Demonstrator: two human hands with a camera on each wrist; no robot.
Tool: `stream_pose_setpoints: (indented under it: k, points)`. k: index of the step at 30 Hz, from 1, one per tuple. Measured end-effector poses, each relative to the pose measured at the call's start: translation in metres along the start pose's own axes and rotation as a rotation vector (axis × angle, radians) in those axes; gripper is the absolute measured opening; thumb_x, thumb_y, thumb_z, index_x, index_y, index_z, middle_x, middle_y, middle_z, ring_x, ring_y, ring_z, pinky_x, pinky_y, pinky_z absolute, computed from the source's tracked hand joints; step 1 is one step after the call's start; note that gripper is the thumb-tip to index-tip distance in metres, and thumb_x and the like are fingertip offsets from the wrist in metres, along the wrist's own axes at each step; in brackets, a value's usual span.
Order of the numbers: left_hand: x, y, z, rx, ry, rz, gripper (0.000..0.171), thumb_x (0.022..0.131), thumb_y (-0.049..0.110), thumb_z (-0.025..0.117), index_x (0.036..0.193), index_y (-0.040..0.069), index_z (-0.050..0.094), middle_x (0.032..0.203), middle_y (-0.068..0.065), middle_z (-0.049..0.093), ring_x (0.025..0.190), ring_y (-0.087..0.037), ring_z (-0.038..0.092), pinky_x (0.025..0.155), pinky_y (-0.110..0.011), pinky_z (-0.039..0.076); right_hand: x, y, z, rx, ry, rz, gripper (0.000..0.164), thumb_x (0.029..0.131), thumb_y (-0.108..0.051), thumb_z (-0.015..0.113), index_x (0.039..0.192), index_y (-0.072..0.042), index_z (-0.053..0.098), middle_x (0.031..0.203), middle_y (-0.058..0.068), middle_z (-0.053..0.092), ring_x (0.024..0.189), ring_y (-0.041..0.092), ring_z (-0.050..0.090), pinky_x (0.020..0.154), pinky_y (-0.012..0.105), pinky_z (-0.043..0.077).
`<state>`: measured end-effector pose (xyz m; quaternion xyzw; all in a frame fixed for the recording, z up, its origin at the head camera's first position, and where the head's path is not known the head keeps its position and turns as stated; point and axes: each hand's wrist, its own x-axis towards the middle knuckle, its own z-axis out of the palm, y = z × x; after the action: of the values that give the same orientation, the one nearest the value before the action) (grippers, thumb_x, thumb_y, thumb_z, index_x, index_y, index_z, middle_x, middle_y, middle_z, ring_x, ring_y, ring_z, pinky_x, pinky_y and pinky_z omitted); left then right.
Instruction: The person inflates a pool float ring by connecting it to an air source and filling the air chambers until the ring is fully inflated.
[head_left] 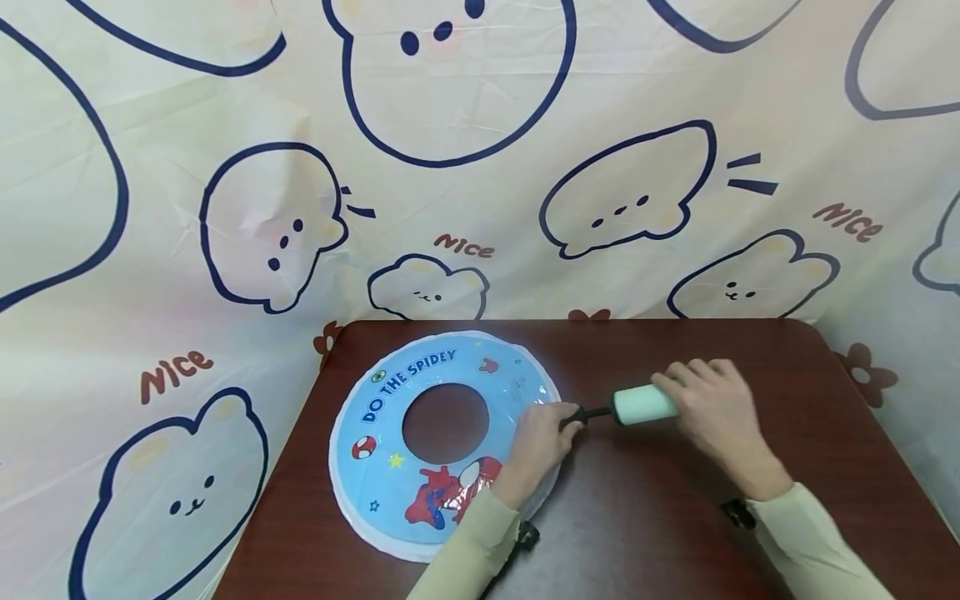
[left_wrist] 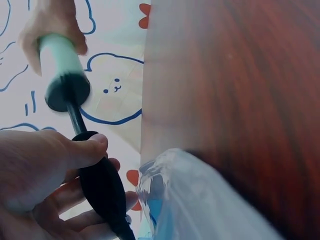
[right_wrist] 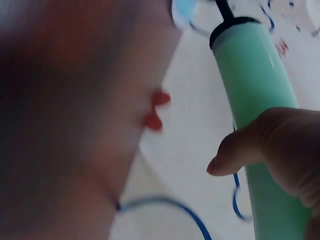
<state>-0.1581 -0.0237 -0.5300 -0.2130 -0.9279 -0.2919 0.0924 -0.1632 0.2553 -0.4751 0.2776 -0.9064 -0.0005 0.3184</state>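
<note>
A hand air pump with a mint-green barrel (head_left: 643, 405) is held level over the table, right of the swim ring. My right hand (head_left: 716, 412) grips the barrel; in the right wrist view its thumb (right_wrist: 237, 152) lies across the green surface. My left hand (head_left: 538, 437) pinches the black tapered end piece (left_wrist: 102, 187), which a thin black rod (left_wrist: 76, 120) joins to the barrel. Beneath the left forearm lies the blue swim ring (head_left: 517, 392), rounded out, with "DO THE SPIDEY" lettering and a red cartoon figure. The left hand and sleeve cover its right edge.
The dark brown table (head_left: 637, 533) runs back to a cream wall cloth (head_left: 510, 208) printed with bear outlines. Black straps with small devices (head_left: 738, 512) sit at both wrists. The ring's clear plastic edge (left_wrist: 200, 195) rises close beside the left hand.
</note>
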Motion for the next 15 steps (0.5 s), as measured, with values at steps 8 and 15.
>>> stream_pose_setpoints:
  k: [8, 15]
  points:
    - [-0.001, -0.001, 0.001, 0.054, -0.006, 0.032, 0.021, 0.099, 0.02, 0.078, 0.119, 0.016, 0.081, 0.111, 0.002, 0.082, 0.093, -0.009, 0.076, 0.082, -0.022, 0.061, 0.005, -0.039, 0.032, 0.027, 0.001, 0.012, 0.042, 0.068, 0.007, 0.081, 0.105, -0.013, 0.08, 0.097, 0.009, 0.076, 0.088, 0.032, 0.069, 0.082, 0.052, 0.055]
    - [-0.002, 0.003, -0.005, -0.029, -0.051, -0.006, 0.019, 0.102, 0.021, 0.075, 0.12, 0.018, 0.081, 0.111, 0.003, 0.082, 0.088, -0.006, 0.071, 0.081, -0.02, 0.059, -0.003, -0.023, 0.024, 0.048, -0.01, 0.018, 0.049, 0.064, 0.006, 0.081, 0.108, -0.015, 0.08, 0.099, 0.006, 0.076, 0.091, 0.03, 0.069, 0.083, 0.05, 0.052]
